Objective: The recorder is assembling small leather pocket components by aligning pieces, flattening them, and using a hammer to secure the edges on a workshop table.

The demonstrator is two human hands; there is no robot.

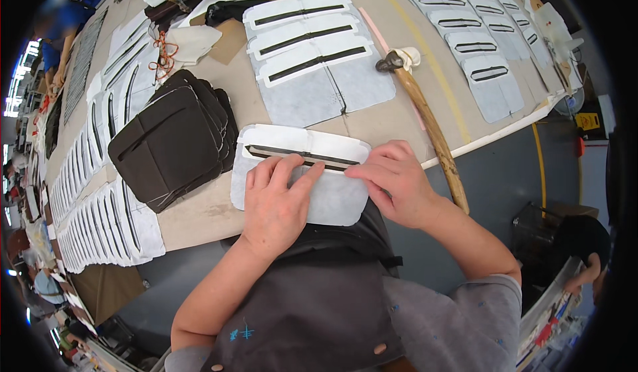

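Table (199, 219) w/ grey panels (319, 59), dark stack (169, 146), hammer (425, 116).

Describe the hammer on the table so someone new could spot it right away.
Start at the tan table and go to its right edge. The hammer lies diagonally there, right of the stacked grey panels. It is the only long wooden-handled thing, with a dark metal head.
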